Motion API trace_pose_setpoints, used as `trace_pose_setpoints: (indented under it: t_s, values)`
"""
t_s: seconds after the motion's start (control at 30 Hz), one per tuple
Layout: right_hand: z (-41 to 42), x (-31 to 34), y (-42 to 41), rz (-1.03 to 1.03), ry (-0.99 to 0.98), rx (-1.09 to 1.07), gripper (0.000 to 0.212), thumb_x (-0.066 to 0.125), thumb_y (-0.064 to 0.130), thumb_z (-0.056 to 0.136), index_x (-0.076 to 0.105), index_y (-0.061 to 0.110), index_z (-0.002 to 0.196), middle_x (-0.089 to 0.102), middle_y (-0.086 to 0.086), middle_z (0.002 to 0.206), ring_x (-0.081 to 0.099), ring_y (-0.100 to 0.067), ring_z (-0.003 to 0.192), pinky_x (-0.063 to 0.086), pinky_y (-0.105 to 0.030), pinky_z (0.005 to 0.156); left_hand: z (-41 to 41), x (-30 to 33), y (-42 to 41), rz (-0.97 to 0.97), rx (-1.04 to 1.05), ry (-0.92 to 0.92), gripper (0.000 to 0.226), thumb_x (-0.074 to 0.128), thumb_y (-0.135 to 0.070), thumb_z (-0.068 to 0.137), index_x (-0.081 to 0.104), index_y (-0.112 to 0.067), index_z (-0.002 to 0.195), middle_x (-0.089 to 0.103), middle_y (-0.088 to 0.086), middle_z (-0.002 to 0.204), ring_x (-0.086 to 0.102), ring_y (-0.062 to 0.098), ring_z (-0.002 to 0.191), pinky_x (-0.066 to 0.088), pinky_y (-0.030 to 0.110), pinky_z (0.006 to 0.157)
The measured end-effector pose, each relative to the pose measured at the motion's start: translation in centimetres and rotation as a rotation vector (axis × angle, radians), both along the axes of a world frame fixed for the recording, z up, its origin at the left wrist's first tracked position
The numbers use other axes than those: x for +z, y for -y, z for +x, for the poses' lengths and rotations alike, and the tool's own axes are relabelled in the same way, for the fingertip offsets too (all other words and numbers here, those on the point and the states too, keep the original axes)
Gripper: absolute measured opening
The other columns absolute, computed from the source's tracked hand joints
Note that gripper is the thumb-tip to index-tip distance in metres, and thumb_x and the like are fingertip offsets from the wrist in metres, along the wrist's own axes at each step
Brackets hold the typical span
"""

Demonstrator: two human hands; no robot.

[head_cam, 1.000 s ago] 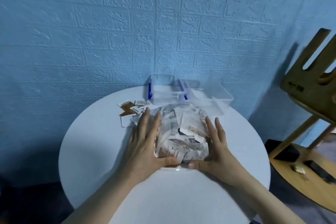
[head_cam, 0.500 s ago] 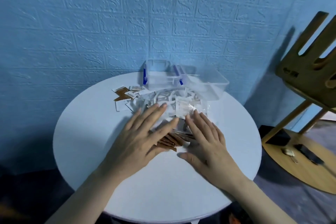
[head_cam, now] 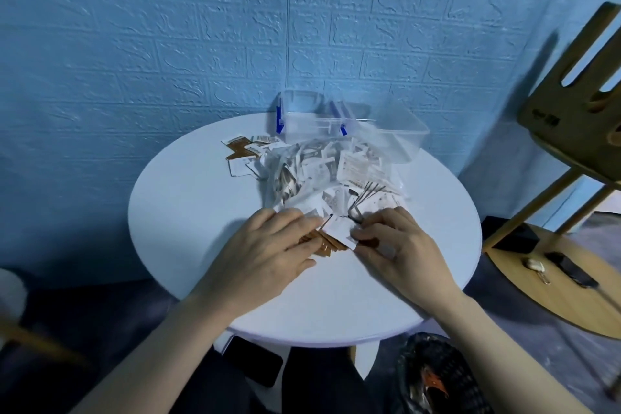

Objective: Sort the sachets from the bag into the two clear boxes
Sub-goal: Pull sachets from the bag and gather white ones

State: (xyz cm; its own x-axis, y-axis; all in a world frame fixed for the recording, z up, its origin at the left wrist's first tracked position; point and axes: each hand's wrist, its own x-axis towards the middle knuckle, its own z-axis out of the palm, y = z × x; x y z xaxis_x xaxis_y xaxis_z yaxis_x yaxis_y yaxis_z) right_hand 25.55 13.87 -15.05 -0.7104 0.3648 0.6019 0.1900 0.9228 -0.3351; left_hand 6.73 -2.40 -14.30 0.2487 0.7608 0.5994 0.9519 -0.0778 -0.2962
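A clear plastic bag [head_cam: 332,175] full of white and brown sachets lies in the middle of the round white table [head_cam: 188,212]. Behind it stand two clear boxes: one with blue latches [head_cam: 302,119] and a plain one [head_cam: 401,131] to its right. My left hand [head_cam: 268,247] rests with fingers laid over a fan of brown sachets [head_cam: 324,245] at the bag's near end. My right hand [head_cam: 400,245] has curled fingers pinching the edge of a white sachet [head_cam: 337,232] that lies over the brown ones.
Several loose sachets [head_cam: 245,155] lie left of the bag. A wooden chair [head_cam: 578,101] and a low wooden stand [head_cam: 571,282] with keys are on the right. A dark phone [head_cam: 255,366] lies on my lap, and a mesh bin [head_cam: 433,380] is below the table.
Both hands drew back from lying flat on the bag to its near end. The right hand's fingers curled and took hold of a white sachet, and brown sachets now lie under the left fingers.
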Motion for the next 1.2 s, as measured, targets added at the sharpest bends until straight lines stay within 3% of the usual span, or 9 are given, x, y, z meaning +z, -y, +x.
trace_pose_setpoints:
  t_s: [0.13,0.27,0.4,0.57,0.7,0.8,0.9,1.0,1.2]
  values:
    - [0.1,0.3,0.1,-0.002,0.082,0.029,0.027,0.068,0.044,0.079,0.067,0.023,0.098,0.063,0.014,0.107,0.054,-0.015,0.104,0.050,-0.034,0.081,0.2,-0.1,0.0,-0.018,0.043,0.012,0.036,0.048,-0.034,0.092,0.071,-0.016,0.113,0.066,-0.001,0.121,0.056,0.019,0.099,0.036,0.031,0.079]
    - [0.1,0.5,0.3,-0.049,0.059,0.006,0.037,0.067,0.058,0.073,0.062,0.025,0.087,0.065,0.017,0.102,0.055,-0.010,0.102,0.051,-0.034,0.078,0.5,-0.2,-0.2,-0.022,0.110,0.143,0.037,0.046,-0.042,0.093,0.074,-0.023,0.108,0.063,-0.003,0.129,0.056,0.021,0.095,0.033,0.033,0.074]
    - [0.5,0.8,0.4,-0.106,0.017,0.043,0.032,0.067,0.053,0.076,0.062,0.023,0.090,0.063,0.013,0.093,0.058,-0.013,0.094,0.050,-0.037,0.077,1.2,-0.3,-0.5,-0.040,0.119,0.299,0.040,0.046,-0.050,0.091,0.076,-0.026,0.101,0.064,-0.007,0.126,0.054,0.019,0.094,0.032,0.031,0.074]
    - [1.2,0.7,1.1,-0.039,0.069,0.153,0.024,0.071,0.036,0.082,0.066,0.023,0.101,0.063,0.014,0.094,0.057,-0.012,0.093,0.048,-0.032,0.079,1.4,-0.1,0.0,-0.027,-0.030,0.312,0.031,0.050,-0.042,0.091,0.078,-0.028,0.091,0.071,-0.013,0.110,0.048,0.011,0.090,0.025,0.022,0.075]
    - [1.7,0.2,1.2,-0.014,0.085,0.150,0.030,0.068,0.047,0.083,0.072,0.023,0.100,0.065,0.011,0.105,0.058,-0.012,0.101,0.049,-0.032,0.085,1.7,-0.6,-0.4,-0.006,-0.064,0.373,0.033,0.051,-0.042,0.092,0.078,-0.024,0.086,0.073,-0.012,0.101,0.052,0.011,0.089,0.035,0.025,0.076]
    - [2.2,0.3,1.5,-0.077,0.069,0.116,0.038,0.068,0.052,0.080,0.071,0.023,0.104,0.063,0.011,0.105,0.058,-0.009,0.101,0.049,-0.033,0.084,2.1,-0.5,-0.8,0.034,-0.096,0.537,0.030,0.055,-0.040,0.092,0.077,-0.019,0.087,0.072,-0.011,0.092,0.061,0.013,0.084,0.045,0.030,0.076]
    - [2.6,0.4,1.7,-0.180,0.025,0.056,0.055,0.071,0.062,0.070,0.065,0.023,0.109,0.059,0.013,0.105,0.056,-0.005,0.099,0.047,-0.030,0.085,2.6,0.0,-1.0,0.064,-0.085,0.705,0.026,0.058,-0.039,0.089,0.073,-0.018,0.087,0.067,-0.012,0.083,0.059,0.005,0.077,0.047,0.025,0.070]
    - [2.5,0.4,1.6,-0.233,0.054,0.004,0.066,0.069,0.070,0.064,0.062,0.023,0.109,0.057,0.011,0.105,0.055,-0.009,0.099,0.047,-0.036,0.085,2.6,0.2,-1.1,0.107,-0.034,0.769,0.014,0.068,-0.031,0.084,0.070,-0.019,0.091,0.060,-0.013,0.088,0.055,-0.003,0.076,0.046,0.019,0.066]
    - [2.0,0.6,2.1,-0.160,0.125,-0.039,0.049,0.066,0.061,0.072,0.066,0.027,0.108,0.055,0.012,0.104,0.053,-0.011,0.104,0.047,-0.038,0.088,2.1,-0.1,-0.8,0.062,0.226,0.645,0.044,0.085,-0.031,0.069,0.069,-0.018,0.108,0.059,0.000,0.101,0.064,0.022,0.076,0.046,0.027,0.057]
